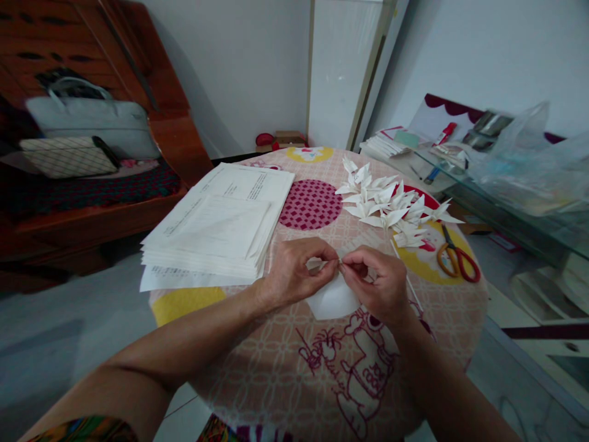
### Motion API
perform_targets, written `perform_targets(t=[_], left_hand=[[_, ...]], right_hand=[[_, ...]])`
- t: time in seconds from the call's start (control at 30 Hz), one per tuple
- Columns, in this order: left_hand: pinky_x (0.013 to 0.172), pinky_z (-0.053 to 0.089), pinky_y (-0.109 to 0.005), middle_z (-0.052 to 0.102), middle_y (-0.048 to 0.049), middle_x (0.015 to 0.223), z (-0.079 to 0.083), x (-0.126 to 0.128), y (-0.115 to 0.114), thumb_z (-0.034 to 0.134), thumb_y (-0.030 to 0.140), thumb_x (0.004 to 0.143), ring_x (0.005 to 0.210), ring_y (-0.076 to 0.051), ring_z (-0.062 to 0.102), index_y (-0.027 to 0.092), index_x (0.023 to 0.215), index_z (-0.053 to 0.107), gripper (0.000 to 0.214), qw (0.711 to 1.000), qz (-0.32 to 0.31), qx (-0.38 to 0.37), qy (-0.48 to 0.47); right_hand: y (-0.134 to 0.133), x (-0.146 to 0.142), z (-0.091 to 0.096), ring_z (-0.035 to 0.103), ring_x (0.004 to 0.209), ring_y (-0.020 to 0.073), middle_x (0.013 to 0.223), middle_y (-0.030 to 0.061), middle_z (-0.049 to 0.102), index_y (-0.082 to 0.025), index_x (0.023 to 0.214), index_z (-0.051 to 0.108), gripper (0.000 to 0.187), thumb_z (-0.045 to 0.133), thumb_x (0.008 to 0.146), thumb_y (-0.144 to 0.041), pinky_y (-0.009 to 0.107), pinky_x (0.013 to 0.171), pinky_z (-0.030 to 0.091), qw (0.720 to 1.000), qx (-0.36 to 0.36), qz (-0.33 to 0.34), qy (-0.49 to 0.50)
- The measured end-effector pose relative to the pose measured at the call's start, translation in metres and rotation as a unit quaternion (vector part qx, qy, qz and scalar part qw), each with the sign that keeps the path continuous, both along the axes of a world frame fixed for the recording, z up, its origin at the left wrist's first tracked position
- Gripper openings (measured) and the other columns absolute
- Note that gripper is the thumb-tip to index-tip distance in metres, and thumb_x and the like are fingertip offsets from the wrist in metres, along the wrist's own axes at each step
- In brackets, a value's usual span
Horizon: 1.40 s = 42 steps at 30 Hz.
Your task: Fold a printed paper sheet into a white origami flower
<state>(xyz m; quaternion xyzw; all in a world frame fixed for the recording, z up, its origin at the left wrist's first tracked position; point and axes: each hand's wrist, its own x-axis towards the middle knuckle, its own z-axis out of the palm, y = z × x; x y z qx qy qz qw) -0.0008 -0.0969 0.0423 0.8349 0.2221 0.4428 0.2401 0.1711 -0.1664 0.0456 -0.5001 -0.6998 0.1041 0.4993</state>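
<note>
Near the table's middle, my left hand (306, 267) and my right hand (377, 279) meet with thumbs and index fingers pinched together. Between the fingertips is a small pale bit of a white paper sheet (334, 302), whose lower part spreads beneath and between my hands. My fingers hide how the paper is folded there. To the left lies a thick stack of printed paper (221, 215), with smaller sheets on top. Folded white paper shapes with pointed tips (386, 199) are heaped beyond my right hand. Scissors (458, 255) with orange-red handles lie at the table's right.
A patterned pink cloth covers the round table (257, 368). A thin white stick (414, 294) lies by my right wrist. At right stands a glass-topped cabinet (519, 215) with plastic bags and papers. A wooden bench (179, 141) at left bears a grey handbag (96, 123).
</note>
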Motion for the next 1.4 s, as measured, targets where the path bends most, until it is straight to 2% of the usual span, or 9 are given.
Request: perform_targets(t=[0.17,0.37,0.5,0.6,0.73,0.93,1.03,1.17,1.4], left_hand=[[0.052,0.044,-0.019,0.066,-0.0006,0.064,-0.002,0.001,0.013,0.065,0.021,0.084,0.056,-0.008,0.058,0.013,0.074,0.066,0.013,0.984,-0.03,-0.176,-0.019],[0.047,0.045,-0.019,0.071,-0.0036,0.068,-0.02,0.004,0.029,0.069,0.025,0.081,0.055,-0.01,0.062,0.011,0.099,0.069,0.023,0.935,-0.092,-0.344,0.003],[0.044,0.041,-0.018,0.063,0.0024,0.056,-0.037,0.008,0.04,0.071,0.021,0.077,0.046,-0.008,0.056,0.012,0.098,0.069,0.023,0.903,-0.096,-0.418,0.009],[0.042,0.037,-0.018,0.061,0.0028,0.054,-0.054,0.011,0.051,0.071,0.017,0.074,0.043,-0.007,0.051,0.01,0.095,0.069,0.022,0.882,-0.09,-0.462,0.01],[0.05,0.045,-0.02,0.067,0.0001,0.063,-0.068,0.016,0.062,0.069,0.012,0.071,0.054,-0.011,0.06,0.011,0.096,0.069,0.025,0.923,-0.041,-0.377,0.072],[0.075,0.054,-0.028,0.071,-0.0059,0.09,-0.064,0.016,0.059,0.064,0.005,0.073,0.082,-0.016,0.066,0.014,0.097,0.071,0.027,0.986,-0.032,-0.078,0.145],[0.081,0.054,-0.03,0.071,-0.007,0.095,-0.061,0.014,0.056,0.059,0.001,0.076,0.089,-0.017,0.066,0.015,0.093,0.072,0.026,0.979,-0.095,0.004,0.182],[0.082,0.054,-0.029,0.073,-0.0079,0.098,-0.057,0.008,0.056,0.054,0.003,0.084,0.09,-0.016,0.069,0.018,0.099,0.075,0.03,0.957,-0.181,0.03,0.227],[0.091,0.054,-0.031,0.072,-0.0075,0.118,-0.049,-0.005,0.061,0.065,0.012,0.085,0.107,-0.02,0.069,0.026,0.112,0.074,0.032,0.926,-0.221,0.051,0.3]], right_hand=[[0.004,0.005,-0.005,0.055,0.055,0.0106,0.063,-0.0016,0.064,-0.017,0.075,0.068,0.009,0.064,0.081,-0.023,0.022,0.051,0.043,0.985,-0.141,0.028,0.092],[0.017,0.011,-0.018,0.046,0.045,0.0092,0.054,-0.0026,0.06,-0.016,0.068,0.067,0.015,0.069,0.072,-0.031,0.02,0.041,0.032,0.927,-0.294,-0.006,0.235],[0.028,0.015,-0.032,0.052,0.046,0.0115,0.057,0.0,0.065,-0.016,0.068,0.067,0.018,0.074,0.064,-0.033,0.022,0.042,0.038,0.881,-0.364,-0.016,0.302],[0.035,0.021,-0.043,0.061,0.053,0.0145,0.065,0.0028,0.072,-0.015,0.076,0.07,0.022,0.075,0.059,-0.029,0.025,0.05,0.046,0.877,-0.384,-0.002,0.29],[0.042,0.029,-0.058,0.065,0.059,0.0169,0.069,0.0044,0.074,-0.015,0.082,0.072,0.021,0.071,0.063,-0.024,0.026,0.055,0.047,0.924,-0.347,-0.018,0.159],[0.045,0.028,-0.062,0.067,0.065,0.0179,0.073,0.0055,0.076,-0.017,0.084,0.077,0.013,0.069,0.075,-0.021,0.027,0.059,0.045,0.957,-0.275,-0.063,-0.068],[0.043,0.026,-0.059,0.067,0.067,0.0178,0.076,0.0052,0.077,-0.019,0.085,0.079,0.013,0.069,0.077,-0.022,0.027,0.061,0.045,0.955,-0.268,-0.061,-0.109],[0.039,0.027,-0.054,0.068,0.069,0.0183,0.077,0.0051,0.077,-0.02,0.085,0.08,0.012,0.07,0.079,-0.022,0.028,0.063,0.046,0.953,-0.26,-0.061,-0.143],[0.033,0.027,-0.044,0.069,0.074,0.0209,0.082,0.0066,0.078,-0.022,0.088,0.08,0.012,0.072,0.079,-0.021,0.031,0.065,0.046,0.936,-0.267,-0.078,-0.216]])
